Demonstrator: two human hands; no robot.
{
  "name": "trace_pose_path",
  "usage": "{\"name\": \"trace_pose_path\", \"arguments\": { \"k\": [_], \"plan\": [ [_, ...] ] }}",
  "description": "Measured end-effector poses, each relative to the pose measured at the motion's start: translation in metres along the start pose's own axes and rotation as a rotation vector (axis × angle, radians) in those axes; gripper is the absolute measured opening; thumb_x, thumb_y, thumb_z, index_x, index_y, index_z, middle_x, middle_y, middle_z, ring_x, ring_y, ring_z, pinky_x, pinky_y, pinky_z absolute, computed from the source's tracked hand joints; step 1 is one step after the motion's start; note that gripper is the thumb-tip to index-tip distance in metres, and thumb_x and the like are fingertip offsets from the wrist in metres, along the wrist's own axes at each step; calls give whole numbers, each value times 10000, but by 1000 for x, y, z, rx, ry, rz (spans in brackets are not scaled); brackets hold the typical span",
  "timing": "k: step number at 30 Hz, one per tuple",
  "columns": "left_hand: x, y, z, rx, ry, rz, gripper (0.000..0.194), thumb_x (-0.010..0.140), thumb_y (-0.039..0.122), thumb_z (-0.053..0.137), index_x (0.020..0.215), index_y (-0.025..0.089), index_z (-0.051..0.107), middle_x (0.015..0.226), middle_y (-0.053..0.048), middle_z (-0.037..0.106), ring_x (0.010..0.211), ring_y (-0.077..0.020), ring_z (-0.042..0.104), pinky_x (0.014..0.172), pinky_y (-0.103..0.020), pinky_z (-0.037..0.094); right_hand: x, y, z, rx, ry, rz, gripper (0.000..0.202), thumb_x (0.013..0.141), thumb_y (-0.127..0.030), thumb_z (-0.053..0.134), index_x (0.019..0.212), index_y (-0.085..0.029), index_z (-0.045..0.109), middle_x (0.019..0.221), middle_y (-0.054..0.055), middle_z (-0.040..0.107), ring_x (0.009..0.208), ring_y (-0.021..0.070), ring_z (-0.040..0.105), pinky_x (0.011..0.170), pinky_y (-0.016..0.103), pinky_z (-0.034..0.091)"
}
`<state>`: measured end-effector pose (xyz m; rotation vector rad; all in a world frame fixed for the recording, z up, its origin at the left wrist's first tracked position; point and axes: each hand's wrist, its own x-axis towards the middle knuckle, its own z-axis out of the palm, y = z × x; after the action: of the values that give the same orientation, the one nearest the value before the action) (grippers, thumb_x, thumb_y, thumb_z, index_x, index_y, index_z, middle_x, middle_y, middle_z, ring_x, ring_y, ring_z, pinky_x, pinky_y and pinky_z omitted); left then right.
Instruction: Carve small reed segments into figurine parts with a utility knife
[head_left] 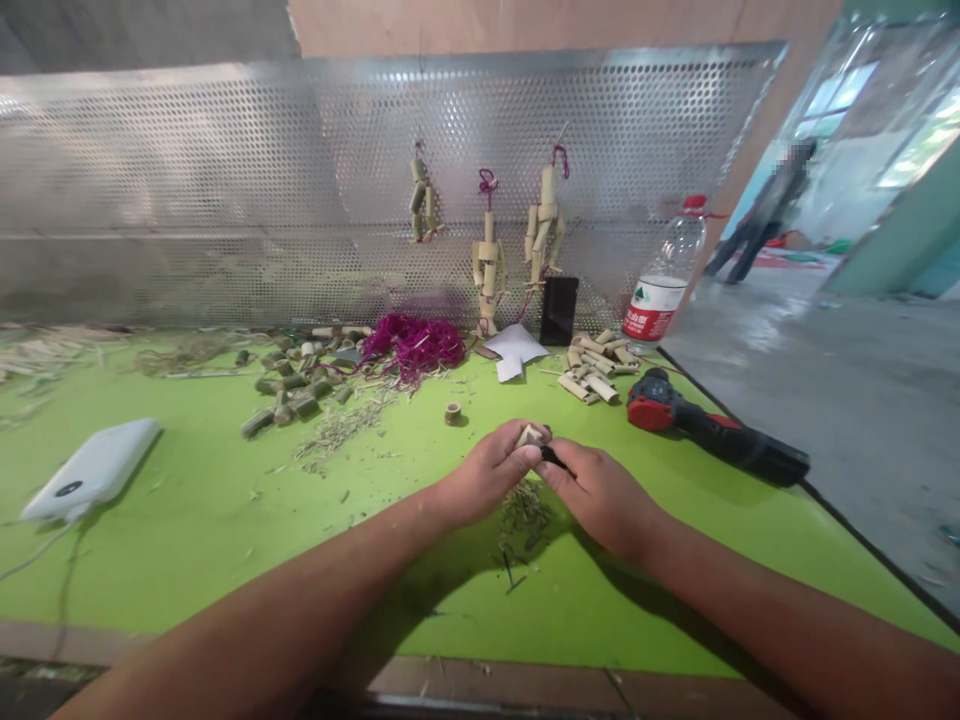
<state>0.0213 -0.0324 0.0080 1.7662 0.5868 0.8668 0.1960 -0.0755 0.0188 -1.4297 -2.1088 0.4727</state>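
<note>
My left hand (491, 470) pinches a short piece of bamboo tube (529, 435) above the green table (187, 520). My right hand (596, 490) grips a small dark tool (551, 455) whose tip meets the bamboo piece. Both hands touch over a little heap of greenish shavings (525, 510). A lone bamboo ring (452, 412) lies just beyond the hands.
A red and black power drill (709, 425) lies at the right. Pale bamboo tubes (592, 365), green bamboo pieces (292, 385), magenta string (416, 343), a black phone (559, 310), a water bottle (664, 280) and a white power bank (94, 468) surround me. Bamboo figures (487, 255) hang on the perforated metal wall.
</note>
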Motion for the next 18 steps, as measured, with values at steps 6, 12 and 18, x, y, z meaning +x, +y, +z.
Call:
{"name": "trace_pose_path", "arguments": {
  "k": [6,12,18],
  "plan": [
    [1,3,0,75,29,-28,299,928,397,439,1039,134,529,887,-38,535,795,-136,474,706,-267,388,-1,-2,0,-117,11,27,266,942,-387,400,880,-184,561,765,61,642,652,164,555,566,251,286],
    [0,1,1,140,83,-49,348,919,461,436,891,128,535,831,-28,515,759,-127,459,675,-260,376,-1,-3,-1,-75,55,3,277,938,-393,404,932,-185,586,760,60,639,660,171,551,580,258,310],
    [-3,-3,-1,-107,-27,-132,401,879,487,515,1116,170,449,823,4,452,658,-86,410,575,-225,365,0,0,0,75,25,17,311,929,-417,408,926,-181,610,742,45,632,645,166,535,586,263,356]
  ]
}}
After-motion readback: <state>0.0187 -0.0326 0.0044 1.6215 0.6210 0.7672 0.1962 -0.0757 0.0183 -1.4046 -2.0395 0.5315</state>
